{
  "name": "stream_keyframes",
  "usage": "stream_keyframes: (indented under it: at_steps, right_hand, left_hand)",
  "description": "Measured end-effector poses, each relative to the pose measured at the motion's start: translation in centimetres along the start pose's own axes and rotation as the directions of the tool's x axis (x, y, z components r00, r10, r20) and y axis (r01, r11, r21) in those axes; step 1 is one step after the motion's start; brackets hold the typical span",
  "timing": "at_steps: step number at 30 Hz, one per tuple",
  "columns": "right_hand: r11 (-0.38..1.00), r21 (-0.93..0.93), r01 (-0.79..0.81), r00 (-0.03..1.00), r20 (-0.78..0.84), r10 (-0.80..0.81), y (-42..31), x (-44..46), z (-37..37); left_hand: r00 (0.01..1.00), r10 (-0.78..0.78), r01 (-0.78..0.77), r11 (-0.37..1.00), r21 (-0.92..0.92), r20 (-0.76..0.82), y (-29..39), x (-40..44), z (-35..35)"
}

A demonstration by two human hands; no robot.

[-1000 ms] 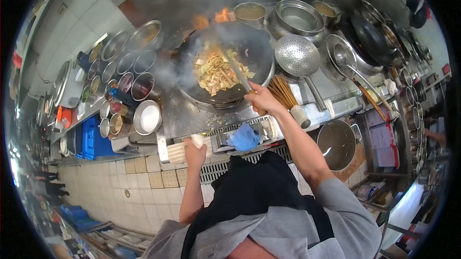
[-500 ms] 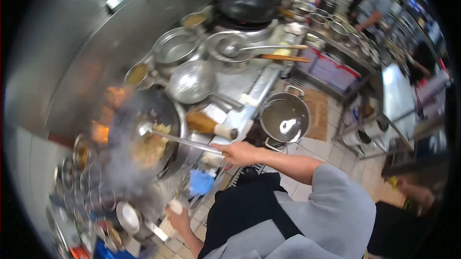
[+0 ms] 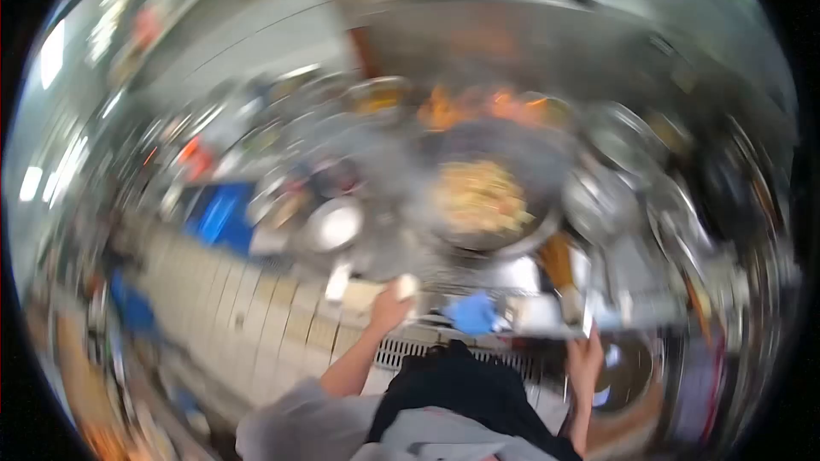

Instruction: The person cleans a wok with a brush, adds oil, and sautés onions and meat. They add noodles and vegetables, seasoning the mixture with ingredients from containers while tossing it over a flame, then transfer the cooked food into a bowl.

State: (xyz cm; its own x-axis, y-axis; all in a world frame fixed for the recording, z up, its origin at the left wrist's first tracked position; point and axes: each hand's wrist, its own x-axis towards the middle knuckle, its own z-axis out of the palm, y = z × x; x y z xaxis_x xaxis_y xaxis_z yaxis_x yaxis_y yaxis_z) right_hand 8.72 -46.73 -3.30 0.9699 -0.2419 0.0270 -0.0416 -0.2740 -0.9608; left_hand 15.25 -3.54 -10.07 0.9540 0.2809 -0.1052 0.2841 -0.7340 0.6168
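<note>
The head view, blurred throughout, shows a metal surface [image 3: 384, 254] running across the kitchen below a grey wall [image 3: 547, 42], with a pale tiled floor [image 3: 231, 303] in front. On the surface, 1 dark wok [image 3: 542, 158] contains yellowish mixed food [image 3: 480, 196], with orange flames [image 3: 504, 106] behind its rim. Left of it stands 1 bowl [image 3: 336, 223] with white contents; farther left is 1 blue bin [image 3: 224, 215]. To the wok's right are 1 strainer [image 3: 598, 205] and 1 brush [image 3: 559, 263]. A large pot [image 3: 628, 369] stands below the surface's right front. The left hand [image 3: 389, 311] pinches a white bundle [image 3: 406, 286] at the front edge, left of a blue cloth [image 3: 472, 313]. The right hand [image 3: 584, 357] is beside the edge, below the brush; I cannot tell whether its fingers are spread or closed.
</note>
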Motion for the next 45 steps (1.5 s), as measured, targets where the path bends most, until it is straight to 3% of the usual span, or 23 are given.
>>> stream_keyframes:
  at_steps: [1,3,4,6,7,9,10,13,15,17,20,23,26,29,33,36,37,39,41,42,43,44,45]
  right_hand:
    - [0.998,0.066,-0.016,0.999,-0.033,0.018,1.1,0.7,0.1]
    - [0.999,0.003,-0.044,0.998,-0.035,0.044,5.2,1.8,-0.7]
    - [0.982,-0.190,-0.001,1.000,0.006,0.002,10.1,2.8,-2.0]
    - [0.885,-0.459,-0.077,0.994,0.029,0.101,9.9,3.4,-3.0]
    - [0.763,-0.637,-0.111,0.989,0.003,0.147,7.5,3.2,-2.9]
    - [0.299,-0.954,0.026,0.986,0.074,0.148,-1.5,2.3,-1.5]
    - [0.348,-0.909,0.228,0.948,0.126,-0.292,0.1,2.3,-1.6]
    - [0.592,-0.561,0.579,0.814,0.447,-0.372,1.3,1.1,1.4]
    - [0.915,-0.282,0.289,0.763,0.645,-0.042,10.5,0.9,5.4]
    - [0.766,-0.507,0.395,0.642,0.749,0.165,15.3,0.2,10.2]
    - [0.427,-0.850,0.309,0.734,0.499,0.461,17.7,-0.2,14.4]
    - [0.385,-0.886,0.260,0.672,0.452,0.586,23.1,-1.1,13.9]
    - [0.400,-0.871,0.286,0.681,0.478,0.555,23.1,-0.1,14.3]
    - [0.320,-0.879,0.354,0.746,0.471,0.471,21.0,-0.7,14.4]
    - [0.408,-0.756,0.512,0.653,0.651,0.387,23.8,-0.8,13.5]
    - [0.469,-0.827,0.311,0.561,0.557,0.612,20.0,1.7,14.7]
    - [0.497,-0.812,0.306,0.651,0.560,0.514,21.2,0.7,14.3]
    - [0.484,-0.720,0.497,0.543,0.693,0.474,21.4,0.4,12.9]
    - [0.553,-0.661,0.507,0.644,0.717,0.267,24.7,0.1,13.8]
    - [0.701,-0.589,0.403,0.681,0.704,0.200,25.8,-0.4,14.1]
    - [0.747,-0.464,0.477,0.705,0.709,-0.009,24.7,-2.0,14.1]
    - [0.684,-0.554,0.475,0.723,0.688,0.056,22.3,-4.0,13.7]
    - [0.716,-0.517,0.469,0.753,0.658,-0.017,21.2,-6.2,13.5]
  left_hand:
    - [0.998,0.048,-0.053,0.988,-0.143,-0.035,-0.8,0.1,0.3]
    - [0.994,-0.050,0.028,0.978,-0.207,-0.100,-0.7,-0.7,-0.1]
    - [0.992,-0.087,0.051,0.931,-0.362,-0.086,-1.9,-1.1,0.2]
    - [0.982,-0.187,0.138,0.729,-0.670,-0.001,-2.8,-3.1,0.2]
    - [0.961,-0.272,0.209,0.628,-0.750,0.040,-3.7,-4.4,-0.2]
    - [0.906,-0.395,0.317,0.391,-0.864,0.154,-5.3,-7.8,-0.1]
    - [0.892,-0.407,0.310,0.229,-0.923,0.199,-5.5,-9.8,-0.1]
    - [0.827,-0.509,0.338,0.112,-0.934,0.238,-5.0,-16.3,-0.9]
    - [0.847,-0.484,0.318,0.130,-0.939,0.220,-6.6,-20.5,0.1]
    - [0.811,-0.549,0.340,0.158,-0.927,0.204,-7.2,-24.0,1.1]
    - [0.679,-0.708,0.416,0.153,-0.896,0.194,-5.7,-28.9,1.2]
    - [0.623,-0.749,0.407,0.062,-0.911,0.228,-3.4,-33.1,0.7]
    - [0.596,-0.777,0.355,0.029,-0.935,0.202,-4.0,-36.3,0.8]
    - [0.546,-0.812,0.302,-0.040,-0.953,0.207,-3.2,-37.9,0.5]
    - [0.617,-0.752,0.306,-0.044,-0.951,0.233,-6.0,-40.1,1.3]
    - [0.589,-0.787,0.296,0.000,-0.955,0.183,-6.6,-41.2,0.6]
    - [0.581,-0.795,0.303,0.013,-0.953,0.174,-7.1,-42.1,0.5]
    - [0.580,-0.800,0.294,0.034,-0.955,0.150,-8.1,-44.1,1.1]
    - [0.589,-0.800,0.287,0.070,-0.955,0.118,-9.7,-46.9,0.9]
    - [0.566,-0.816,0.275,0.053,-0.960,0.118,-11.0,-48.4,0.9]
    - [0.548,-0.825,0.285,0.029,-0.958,0.138,-12.4,-50.1,1.5]
    - [0.536,-0.826,0.315,0.004,-0.949,0.175,-13.4,-52.0,2.2]
    - [0.534,-0.823,0.309,-0.022,-0.951,0.192,-13.9,-53.4,2.3]
